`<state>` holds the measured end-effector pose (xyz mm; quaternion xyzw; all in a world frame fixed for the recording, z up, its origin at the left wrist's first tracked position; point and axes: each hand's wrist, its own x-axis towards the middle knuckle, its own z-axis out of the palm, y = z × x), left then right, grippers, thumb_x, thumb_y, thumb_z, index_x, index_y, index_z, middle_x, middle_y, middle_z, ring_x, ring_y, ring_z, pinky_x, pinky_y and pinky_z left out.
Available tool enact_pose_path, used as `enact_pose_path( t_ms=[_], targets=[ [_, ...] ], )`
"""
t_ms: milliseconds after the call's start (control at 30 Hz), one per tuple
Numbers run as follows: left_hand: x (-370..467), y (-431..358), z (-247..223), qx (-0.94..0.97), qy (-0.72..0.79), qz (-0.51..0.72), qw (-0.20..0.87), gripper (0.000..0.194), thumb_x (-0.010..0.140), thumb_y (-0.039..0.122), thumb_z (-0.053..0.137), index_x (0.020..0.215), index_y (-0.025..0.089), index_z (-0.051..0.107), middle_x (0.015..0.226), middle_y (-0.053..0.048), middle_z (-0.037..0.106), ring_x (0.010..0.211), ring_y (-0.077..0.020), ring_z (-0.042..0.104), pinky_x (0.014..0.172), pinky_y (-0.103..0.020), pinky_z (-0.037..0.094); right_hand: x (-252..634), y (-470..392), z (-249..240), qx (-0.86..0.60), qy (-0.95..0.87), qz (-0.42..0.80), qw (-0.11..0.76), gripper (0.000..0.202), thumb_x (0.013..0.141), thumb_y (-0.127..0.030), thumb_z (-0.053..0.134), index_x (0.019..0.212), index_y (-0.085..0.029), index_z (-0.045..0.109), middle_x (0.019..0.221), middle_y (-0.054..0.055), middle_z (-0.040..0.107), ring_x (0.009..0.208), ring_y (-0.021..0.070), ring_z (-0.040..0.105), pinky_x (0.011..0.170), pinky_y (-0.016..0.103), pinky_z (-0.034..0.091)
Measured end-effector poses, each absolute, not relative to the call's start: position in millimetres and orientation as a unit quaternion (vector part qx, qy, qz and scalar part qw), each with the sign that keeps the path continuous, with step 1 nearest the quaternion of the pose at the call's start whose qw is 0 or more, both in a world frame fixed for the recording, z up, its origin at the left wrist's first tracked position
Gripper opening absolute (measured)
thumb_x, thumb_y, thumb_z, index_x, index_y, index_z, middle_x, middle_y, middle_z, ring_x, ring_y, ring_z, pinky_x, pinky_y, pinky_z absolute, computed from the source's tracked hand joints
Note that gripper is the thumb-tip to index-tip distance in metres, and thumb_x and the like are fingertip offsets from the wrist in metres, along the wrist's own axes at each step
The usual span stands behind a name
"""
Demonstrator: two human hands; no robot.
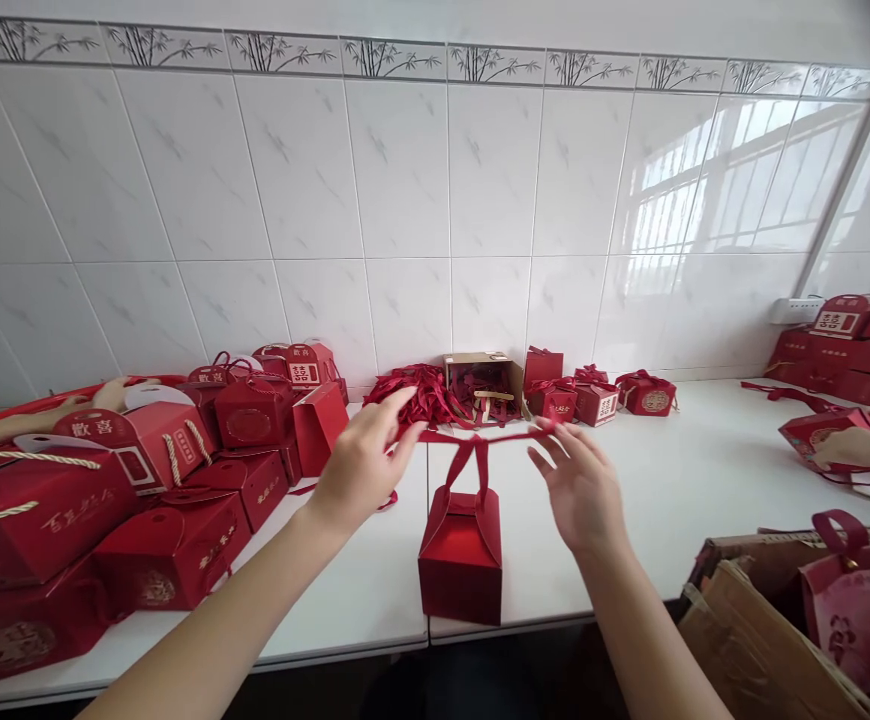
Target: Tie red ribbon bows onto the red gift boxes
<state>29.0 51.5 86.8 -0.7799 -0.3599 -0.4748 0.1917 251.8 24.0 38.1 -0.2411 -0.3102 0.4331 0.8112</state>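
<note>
A small red gift box (461, 575) stands upright at the table's front edge. A dark red ribbon (482, 468) rises in two strands from its top, crosses above the lid and stretches out sideways. My left hand (364, 455) pinches the ribbon's left end between thumb and finger. On the other side, my right hand (581, 490) grips the right end with its fingertips, the other fingers loosely spread. The ribbon is nearly taut between both hands, above the box. Behind lies a heap of loose red ribbons (414, 390) beside an open cardboard box (516, 375) with more strips in it.
Many red gift boxes (172, 545) are piled on the left, where another person's arm (67, 415) reaches in. Several ribboned boxes (596, 403) stand at the back. At right, a co-worker's hand (847, 447) touches a box. A large carton (750, 610) sits at the front right.
</note>
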Motion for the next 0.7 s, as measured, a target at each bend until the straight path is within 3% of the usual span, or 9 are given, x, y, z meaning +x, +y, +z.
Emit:
enact_pose_path(
  t_ms=[167, 267, 367, 467, 533, 633, 700],
  targets=[
    [-33.8, 55.6, 52.1, -0.787, -0.488, -0.362, 0.103, 0.027, 0.083, 0.021, 0.045, 0.107, 0.021, 0.057, 0.072, -0.001, 0.059, 0.065, -0.0149, 0.057, 0.066, -0.023, 0.044, 303.6, 4.0, -20.5, -0.341, -0.15, 0.407, 0.834, 0.019, 0.057, -0.024, 0.075, 0.068, -0.02, 0.061, 0.075, -0.004, 0.063, 0.073, 0.0104, 0.059, 0.066, 0.023, 0.047],
    [-55.9, 54.5, 30.7, -0.801, -0.538, -0.265, 0.008, 0.029, 0.079, 0.017, 0.042, 0.101, 0.024, 0.059, 0.079, -0.003, 0.061, 0.074, -0.0191, 0.059, 0.068, -0.026, 0.043, 317.8, -2.2, -53.5, -0.444, -0.15, 0.37, 0.802, 0.021, 0.059, -0.029, 0.074, 0.071, -0.02, 0.06, 0.075, -0.002, 0.06, 0.072, 0.0131, 0.06, 0.068, 0.026, 0.048],
    [-52.7, 54.7, 16.9, -0.814, -0.531, -0.236, -0.011, 0.028, 0.077, 0.018, 0.043, 0.096, 0.026, 0.061, 0.095, -0.006, 0.059, 0.092, -0.0245, 0.057, 0.078, -0.032, 0.043, 316.8, -0.2, -67.3, -0.586, -0.239, 0.296, 0.715, 0.031, 0.066, -0.041, 0.067, 0.086, -0.018, 0.06, 0.091, 0.007, 0.061, 0.088, 0.0246, 0.06, 0.077, 0.04, 0.048],
    [-27.9, 54.7, 12.5, -0.808, -0.504, -0.304, -0.035, 0.019, 0.08, 0.027, 0.047, 0.093, 0.023, 0.061, 0.101, -0.008, 0.056, 0.102, -0.0265, 0.052, 0.09, -0.039, 0.04, 306.4, 3.9, -60.0, -0.682, -0.346, 0.111, 0.635, 0.049, 0.073, -0.043, 0.059, 0.111, -0.013, 0.053, 0.121, 0.021, 0.048, 0.115, 0.0357, 0.044, 0.094, 0.054, 0.036],
    [-6.0, 52.8, 12.2, -0.788, -0.49, -0.349, -0.133, 0.018, 0.081, 0.034, 0.05, 0.093, 0.022, 0.058, 0.1, -0.008, 0.056, 0.102, -0.0243, 0.052, 0.093, -0.039, 0.039, 295.4, 4.4, -48.4, -0.655, -0.446, 0.045, 0.609, 0.045, 0.079, -0.041, 0.053, 0.114, -0.013, 0.052, 0.123, 0.021, 0.047, 0.119, 0.0344, 0.041, 0.097, 0.054, 0.033],
    [23.0, 47.4, 10.0, -0.754, -0.458, -0.371, -0.29, 0.022, 0.081, 0.038, 0.053, 0.097, 0.022, 0.053, 0.105, -0.006, 0.055, 0.107, -0.0218, 0.051, 0.098, -0.038, 0.037, 275.2, 1.4, -30.3, -0.563, -0.597, 0.106, 0.562, 0.033, 0.084, -0.041, 0.049, 0.109, -0.02, 0.057, 0.119, 0.014, 0.053, 0.114, 0.0272, 0.049, 0.096, 0.046, 0.039],
    [35.5, 44.2, 6.0, -0.75, -0.436, -0.372, -0.33, 0.025, 0.081, 0.037, 0.054, 0.102, 0.023, 0.051, 0.111, -0.006, 0.054, 0.111, -0.0216, 0.049, 0.1, -0.039, 0.035, 262.5, -0.8, -21.5, -0.522, -0.663, 0.154, 0.513, 0.042, 0.083, -0.043, 0.053, 0.12, -0.024, 0.052, 0.131, 0.011, 0.046, 0.122, 0.026, 0.043, 0.099, 0.044, 0.039]
  ],
)
